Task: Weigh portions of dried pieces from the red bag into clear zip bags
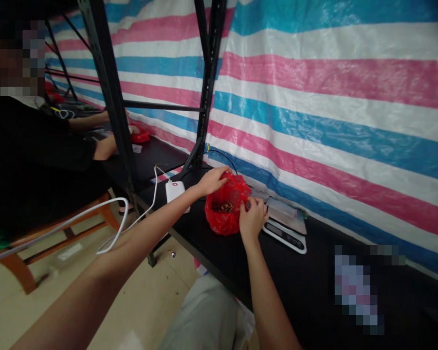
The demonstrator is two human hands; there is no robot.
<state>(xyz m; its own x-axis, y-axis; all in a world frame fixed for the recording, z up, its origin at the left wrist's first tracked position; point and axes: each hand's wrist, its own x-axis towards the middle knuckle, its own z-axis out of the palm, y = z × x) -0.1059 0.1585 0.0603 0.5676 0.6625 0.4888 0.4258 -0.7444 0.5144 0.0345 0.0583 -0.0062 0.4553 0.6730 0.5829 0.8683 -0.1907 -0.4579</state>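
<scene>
White cable (152, 198) loops by the left forearm to a power bank (175, 187); a snag could drag it. Left hand (214, 181), loosely curled, holds the far rim of the red plastic bag (222, 225), standing open on the bench (295, 277); right hand (253, 218) pinches its right side. Uneven pulling might tear it, spilling the small brown pieces (223, 208). Scale (286, 237) alongside; black bench, striped tarpaulin (314, 82) behind.

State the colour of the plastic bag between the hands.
The plastic bag is red, shown in the head view.
</scene>
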